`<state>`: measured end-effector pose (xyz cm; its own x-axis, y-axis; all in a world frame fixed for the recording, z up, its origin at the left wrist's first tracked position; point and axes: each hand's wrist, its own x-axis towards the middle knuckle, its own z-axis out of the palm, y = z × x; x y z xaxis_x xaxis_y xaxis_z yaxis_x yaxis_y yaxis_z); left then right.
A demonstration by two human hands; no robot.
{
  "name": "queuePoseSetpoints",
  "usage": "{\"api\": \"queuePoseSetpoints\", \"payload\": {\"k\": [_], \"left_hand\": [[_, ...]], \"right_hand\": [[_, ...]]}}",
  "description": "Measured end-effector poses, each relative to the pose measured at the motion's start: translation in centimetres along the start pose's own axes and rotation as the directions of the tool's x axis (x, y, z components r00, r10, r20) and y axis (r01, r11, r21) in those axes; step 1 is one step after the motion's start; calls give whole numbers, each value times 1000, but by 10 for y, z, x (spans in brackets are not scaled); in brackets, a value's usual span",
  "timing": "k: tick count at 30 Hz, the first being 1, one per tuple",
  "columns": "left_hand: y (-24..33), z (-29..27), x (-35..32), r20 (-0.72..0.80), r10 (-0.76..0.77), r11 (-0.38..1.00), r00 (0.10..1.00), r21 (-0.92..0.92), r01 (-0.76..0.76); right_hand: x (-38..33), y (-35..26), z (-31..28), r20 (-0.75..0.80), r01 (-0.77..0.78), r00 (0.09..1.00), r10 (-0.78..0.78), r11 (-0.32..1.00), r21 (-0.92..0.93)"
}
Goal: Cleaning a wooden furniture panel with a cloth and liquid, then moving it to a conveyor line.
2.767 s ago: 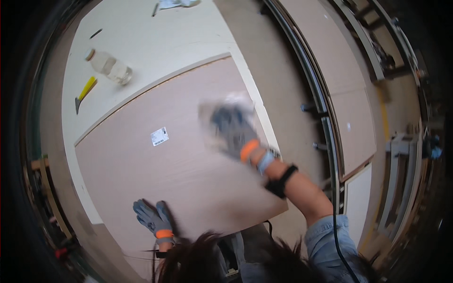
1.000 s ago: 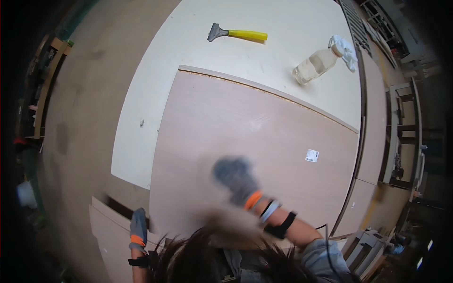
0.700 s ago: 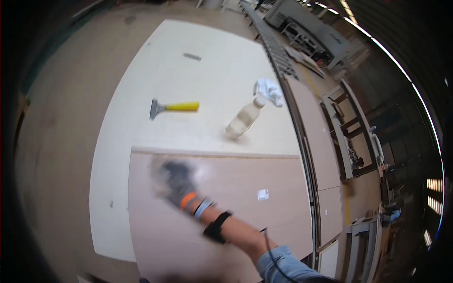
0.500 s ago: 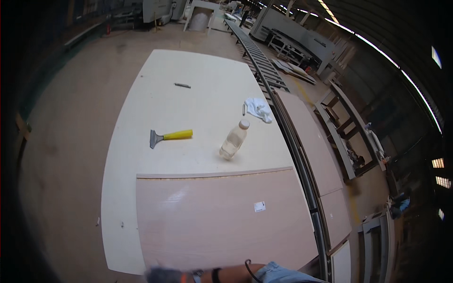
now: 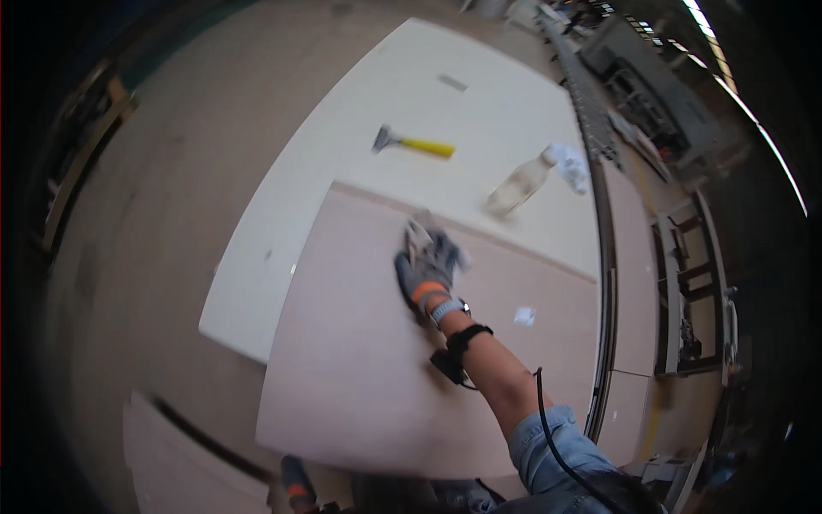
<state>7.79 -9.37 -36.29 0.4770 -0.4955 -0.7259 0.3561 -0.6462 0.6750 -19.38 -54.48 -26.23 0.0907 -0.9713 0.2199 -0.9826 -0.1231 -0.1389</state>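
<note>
The right hand (image 5: 425, 267), in a grey knitted glove with an orange cuff band, lies pressed palm-down on a pale cloth (image 5: 421, 233) near the far edge of a flat pinkish-brown panel (image 5: 360, 360). Its fingers are spread over the cloth; whether they pinch it cannot be told because of blur. The panel is smooth, matt and rectangular, and lies on a larger cream-coloured bench (image 5: 282, 231) of sheet material.

A small white rectangular label (image 5: 524, 316) sits on the panel, to the right of the forearm. A dark strap is worn at the wrist.

The left hand (image 5: 297, 488), also gloved in grey with an orange band, shows only partly at the lower edge, at the panel's near edge; its state cannot be told.

On the bench beyond the panel lie a scraper (image 5: 413, 144) with a yellow handle and metal blade, a clear plastic bottle (image 5: 517, 187) on its side, and a crumpled white rag (image 5: 568, 165) just beside the bottle's cap.
</note>
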Motion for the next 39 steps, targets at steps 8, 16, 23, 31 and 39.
{"api": "queuePoseSetpoints", "payload": {"k": [8,16,23,31,39], "left_hand": [[-107,-46,-93,-383,-322,840,866,307,448],[-141,-88,-75,-370,-334,826,867,328,458],[-150,-103,-28,191,311,428,931,847,-316],[10,-109,13,184,-209,925,961,-281,255],[152,-17,-6,529,137,912,838,-397,102]], "right_hand": [[-190,-187,-29,247,670,441,-863,499,549],[-176,-61,-65,615,709,525,-589,702,67],[-54,-128,15,21,171,985,-173,982,77],[-227,-247,-23,298,615,581,-758,648,450],[-154,-225,-16,190,469,838,-511,853,229]]}}
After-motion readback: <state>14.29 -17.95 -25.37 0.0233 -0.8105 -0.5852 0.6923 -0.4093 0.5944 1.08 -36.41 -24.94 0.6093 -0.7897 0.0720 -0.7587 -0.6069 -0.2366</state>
